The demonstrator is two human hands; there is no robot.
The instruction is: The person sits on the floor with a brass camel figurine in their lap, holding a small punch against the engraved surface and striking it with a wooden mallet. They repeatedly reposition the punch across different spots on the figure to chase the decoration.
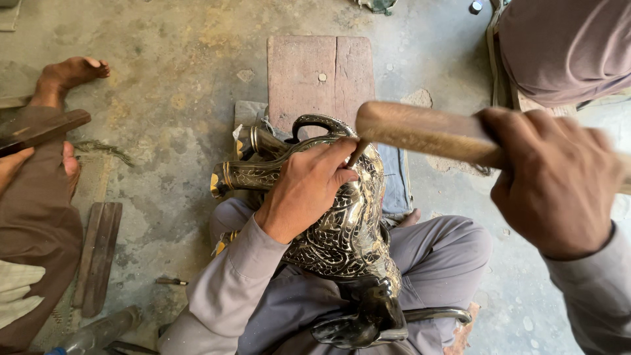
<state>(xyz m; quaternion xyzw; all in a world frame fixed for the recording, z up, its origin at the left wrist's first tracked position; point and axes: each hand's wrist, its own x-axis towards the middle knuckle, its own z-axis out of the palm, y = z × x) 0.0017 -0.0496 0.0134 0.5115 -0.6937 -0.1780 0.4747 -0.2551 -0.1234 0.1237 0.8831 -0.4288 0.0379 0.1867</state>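
Note:
An ornate metal animal figure, black with engraved brass-coloured patterns, lies across my lap. My left hand rests on its back and pinches a thin chisel whose tip touches the metal. My right hand grips a wooden mallet, raised just above the chisel's top end. The figure's legs point left and its dark head hangs near my knees.
A worn wooden board lies on the concrete floor ahead. On the left a co-worker's bare foot and hand with a dark wooden tool show. Wooden slats and a small chisel lie left. Another person's clothing fills the top right.

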